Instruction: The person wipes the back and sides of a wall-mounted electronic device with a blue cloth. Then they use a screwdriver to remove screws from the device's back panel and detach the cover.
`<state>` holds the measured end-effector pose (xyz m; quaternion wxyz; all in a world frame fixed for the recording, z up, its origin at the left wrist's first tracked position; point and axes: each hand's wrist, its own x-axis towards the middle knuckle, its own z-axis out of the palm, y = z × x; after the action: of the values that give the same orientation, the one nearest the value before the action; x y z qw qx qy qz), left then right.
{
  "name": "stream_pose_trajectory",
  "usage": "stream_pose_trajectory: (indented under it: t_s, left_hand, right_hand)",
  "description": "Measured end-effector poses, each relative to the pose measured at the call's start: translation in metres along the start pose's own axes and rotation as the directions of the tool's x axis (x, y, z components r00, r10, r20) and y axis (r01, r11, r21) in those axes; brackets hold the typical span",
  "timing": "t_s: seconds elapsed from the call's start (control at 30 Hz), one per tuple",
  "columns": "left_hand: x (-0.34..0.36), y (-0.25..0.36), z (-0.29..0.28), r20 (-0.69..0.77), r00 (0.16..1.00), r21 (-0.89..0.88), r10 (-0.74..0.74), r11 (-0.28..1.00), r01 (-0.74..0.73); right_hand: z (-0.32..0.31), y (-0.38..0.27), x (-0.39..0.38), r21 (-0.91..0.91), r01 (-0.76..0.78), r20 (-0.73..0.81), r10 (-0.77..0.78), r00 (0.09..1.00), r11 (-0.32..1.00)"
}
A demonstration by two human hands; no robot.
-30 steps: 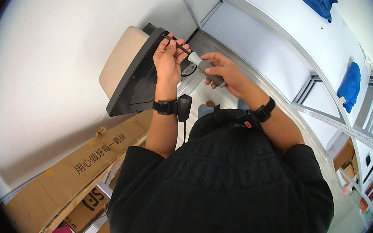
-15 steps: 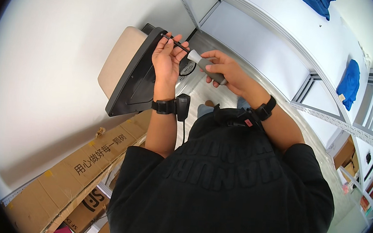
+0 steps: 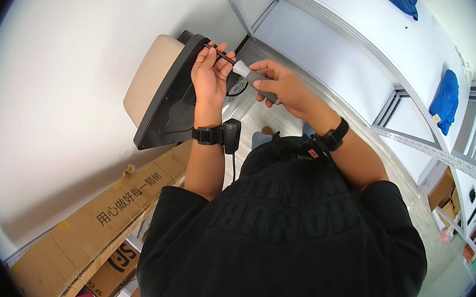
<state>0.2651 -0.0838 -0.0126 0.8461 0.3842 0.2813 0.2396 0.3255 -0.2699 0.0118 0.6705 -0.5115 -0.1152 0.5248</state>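
My right hand (image 3: 289, 90) is wrapped round the grey handle of a screwdriver (image 3: 241, 67). Its long dark shaft runs leftward to the upper corner of a black panel (image 3: 165, 104), which stands tilted with a beige pad (image 3: 152, 77) on its far side. Close to the tip, my left hand (image 3: 210, 76) has its thumb and fingers loosely curled about the shaft, palm up. Whether a screw sits under the tip is too small to tell.
A long cardboard box (image 3: 93, 220) lies below the panel at the left, against the white wall. White metal shelving (image 3: 328, 48) stands ahead and to the right, with a blue cloth bundle (image 3: 444, 102) on it. A black ring-shaped part (image 3: 237, 87) shows behind my hands.
My right hand and the screwdriver handle have shifted slightly left, closer to my left hand. Both hands keep their hold, and the panel stays in place.
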Motion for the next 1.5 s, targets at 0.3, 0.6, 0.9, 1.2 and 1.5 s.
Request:
stream_pose_trajectory:
  t_s: [0.3, 0.6, 0.9, 1.2, 1.5]
  left_hand:
    - [0.009, -0.006, -0.012, -0.028, 0.999, 0.035, -0.034, 0.999, 0.035]
    - [0.008, -0.003, -0.013, 0.046, 0.999, -0.12, -0.029, 0.992, 0.034]
    - [0.009, -0.003, -0.008, -0.049, 0.997, -0.022, -0.065, 0.998, 0.064]
    - [0.009, -0.001, -0.005, -0.086, 0.996, -0.049, -0.016, 0.999, 0.012]
    - [0.008, -0.002, -0.005, -0.052, 0.999, 0.0, 0.012, 1.0, -0.012]
  right_hand:
    - [0.006, 0.012, 0.005, -0.657, 0.426, 0.015, -0.554, 0.832, 0.623]
    - [0.003, -0.013, -0.003, 0.252, -0.095, 0.127, 0.064, 0.99, 0.963]
    - [0.006, 0.006, 0.003, -0.464, 0.197, -0.054, -0.25, 0.967, 0.863]
    - [-0.002, -0.006, 0.002, 0.221, -0.154, 0.111, 0.132, 0.985, 0.963]
    - [0.0, 0.001, 0.005, -0.065, -0.038, -0.016, 0.037, 0.999, 0.997]
